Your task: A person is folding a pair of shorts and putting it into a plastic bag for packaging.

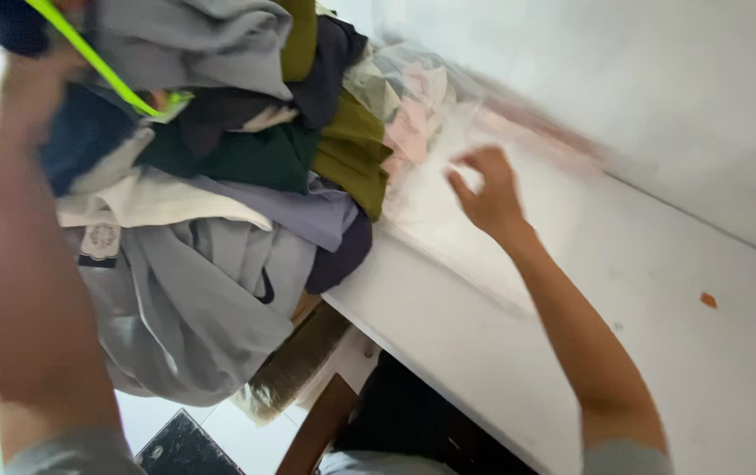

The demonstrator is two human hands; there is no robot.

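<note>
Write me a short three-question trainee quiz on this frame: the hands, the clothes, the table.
1. True or false: the right hand rests on the heap of clothes.
2. Which hand is raised into the heap: A. the left hand, B. the right hand?
3. What does the right hand pinch on the white table?

Key
1. False: it is beside the heap.
2. A.
3. A clear plastic sheet or bag; motion blur hides exactly which.
</note>
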